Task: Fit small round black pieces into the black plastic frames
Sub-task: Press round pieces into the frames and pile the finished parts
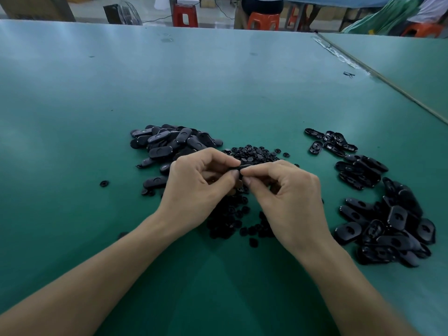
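Centre of picture: our left hand (196, 187) and right hand (288, 202) both pinch one frame (238, 169) between thumb and forefinger, over the round pieces (254, 155) heaped on the desk (97, 93). We cannot tell whether a piece is seated; best to steady the frame left, square the piece on its hole, press evenly.

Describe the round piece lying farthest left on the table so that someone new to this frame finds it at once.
On the green table, find the heap of oblong black frames beyond the left hand. Left of that hand, nearer than the heap, one small round black piece lies on bare green. Unlike the round pieces piled around the hands, it lies alone, touching nothing.
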Motion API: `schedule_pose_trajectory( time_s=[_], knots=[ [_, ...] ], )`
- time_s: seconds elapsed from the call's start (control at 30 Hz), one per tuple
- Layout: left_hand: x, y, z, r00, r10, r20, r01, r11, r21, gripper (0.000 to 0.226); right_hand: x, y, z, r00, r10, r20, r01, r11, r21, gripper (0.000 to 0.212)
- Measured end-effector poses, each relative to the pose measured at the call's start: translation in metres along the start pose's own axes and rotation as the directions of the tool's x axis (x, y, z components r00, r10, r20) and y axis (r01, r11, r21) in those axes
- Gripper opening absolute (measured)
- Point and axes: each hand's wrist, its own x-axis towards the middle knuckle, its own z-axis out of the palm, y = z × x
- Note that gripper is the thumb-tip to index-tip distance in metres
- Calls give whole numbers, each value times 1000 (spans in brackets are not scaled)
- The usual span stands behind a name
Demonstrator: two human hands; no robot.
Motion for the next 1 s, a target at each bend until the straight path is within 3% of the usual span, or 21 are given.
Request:
schedule_pose_trajectory(
  time_s=[0.23, 1.0],
  knots=[
    [-1, 0, 1, 1000, 0, 20, 0, 1000, -7, 17, -1, -3, 2, 998, 70, -1, -70, 992, 110, 22],
    [-4, -1, 2, 996, 80, 40, -83, 992, 90, 19, 0, -4, 2, 996, 69, 52, -70, 997, 26, 22]
  ],
)
